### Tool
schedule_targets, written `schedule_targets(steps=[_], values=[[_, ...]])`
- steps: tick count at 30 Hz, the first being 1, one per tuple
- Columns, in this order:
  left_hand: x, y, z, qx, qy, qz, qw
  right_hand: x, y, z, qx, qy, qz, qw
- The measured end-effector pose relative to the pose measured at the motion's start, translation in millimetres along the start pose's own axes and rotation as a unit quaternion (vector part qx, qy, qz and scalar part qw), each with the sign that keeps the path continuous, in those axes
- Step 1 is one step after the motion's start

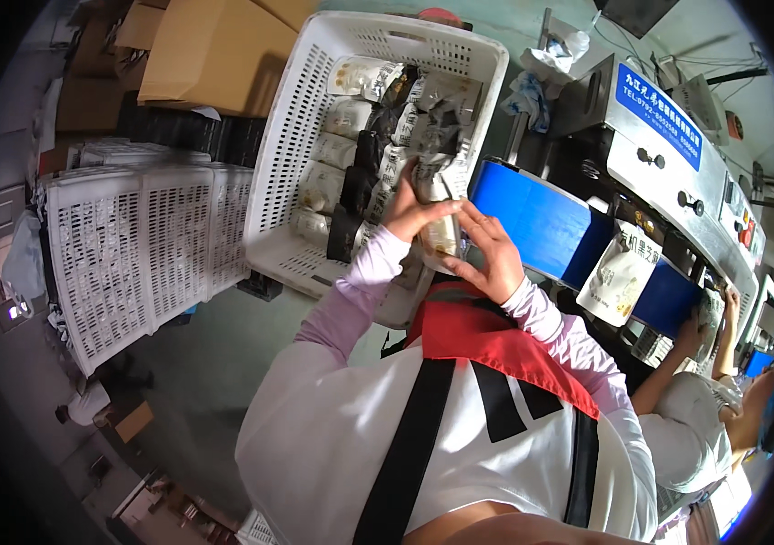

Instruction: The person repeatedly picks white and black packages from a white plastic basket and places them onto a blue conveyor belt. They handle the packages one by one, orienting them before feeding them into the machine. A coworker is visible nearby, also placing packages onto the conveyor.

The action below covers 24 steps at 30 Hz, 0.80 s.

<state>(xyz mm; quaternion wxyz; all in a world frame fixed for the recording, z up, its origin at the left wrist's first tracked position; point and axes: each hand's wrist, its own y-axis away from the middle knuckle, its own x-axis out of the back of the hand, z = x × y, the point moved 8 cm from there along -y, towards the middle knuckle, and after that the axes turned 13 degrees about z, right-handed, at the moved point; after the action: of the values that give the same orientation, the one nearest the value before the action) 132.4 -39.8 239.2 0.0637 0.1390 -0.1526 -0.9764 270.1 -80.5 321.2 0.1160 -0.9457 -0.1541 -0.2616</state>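
A white plastic crate stands in front of me, holding rows of white pouches and black pouches. At its right side my left hand grips a white pouch, its thumb across the front. My right hand closes on the same pouch from the right, thumb near its lower end. Part of the pouch is hidden by my fingers. Shiny grey pouches lie in the crate's far right corner.
To the right runs a blue conveyor belt beside a metal machine; a white printed pouch stands on the belt. Another person's hands work farther along it. Stacked white crates and cardboard boxes are on the left.
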Motion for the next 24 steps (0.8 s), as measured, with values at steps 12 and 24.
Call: schedule_targets(steps=[12,24], values=[[108.0,-113.5,19.0,-0.187,-0.660,0.021,0.727,1.7,14.2,1.1,-0.065,0.015,-0.069,0.995],[195.1,-196.8,-122.8,-0.049,-0.650,0.043,0.757,59.8,44.8,4.9,-0.105,0.090,0.026,0.990]])
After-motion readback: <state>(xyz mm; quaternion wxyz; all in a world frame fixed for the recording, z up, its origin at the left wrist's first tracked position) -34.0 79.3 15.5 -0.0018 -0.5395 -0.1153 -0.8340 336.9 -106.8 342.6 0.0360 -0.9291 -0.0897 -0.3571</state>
